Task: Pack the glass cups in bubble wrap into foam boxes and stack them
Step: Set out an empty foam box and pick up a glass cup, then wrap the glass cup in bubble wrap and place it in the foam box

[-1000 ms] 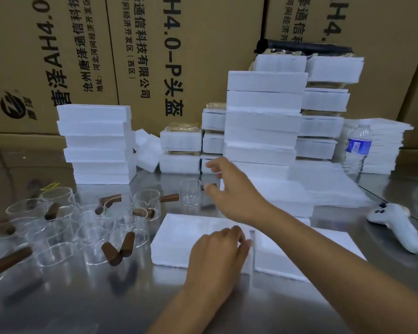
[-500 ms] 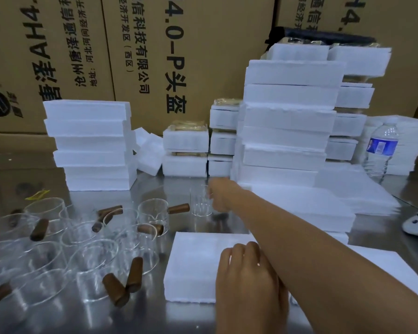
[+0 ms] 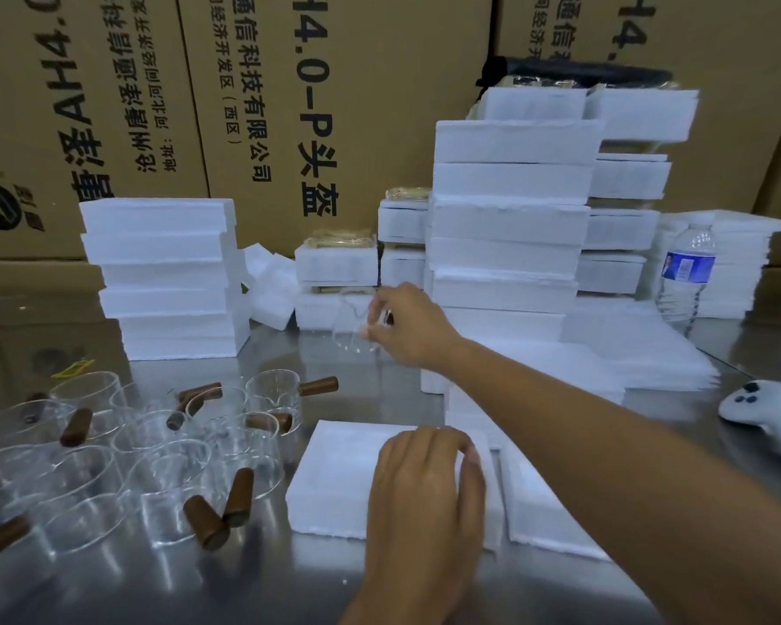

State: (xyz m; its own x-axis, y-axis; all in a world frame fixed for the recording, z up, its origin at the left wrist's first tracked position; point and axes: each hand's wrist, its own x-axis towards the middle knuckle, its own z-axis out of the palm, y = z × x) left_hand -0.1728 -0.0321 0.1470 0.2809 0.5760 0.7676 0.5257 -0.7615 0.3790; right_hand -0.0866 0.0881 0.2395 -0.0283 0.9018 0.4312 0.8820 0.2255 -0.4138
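Note:
My right hand pinches a small clear glass cup by its handle and holds it tilted above the steel table, in front of the foam stacks. My left hand rests with curled fingers on an open white foam box lying at the table's front. A second foam piece lies right beside it, partly hidden under my right forearm. Several glass cups with brown wooden handles stand and lie in a cluster at the left.
Tall stacks of white foam boxes stand at the back left and back centre. Foam sheets lie at the right, with a water bottle and a white controller. Cardboard cartons wall the back.
My right hand reached to the small glass cup, took hold of it and lifted it off the table. My left hand stayed on the foam box. The camera moved closer.

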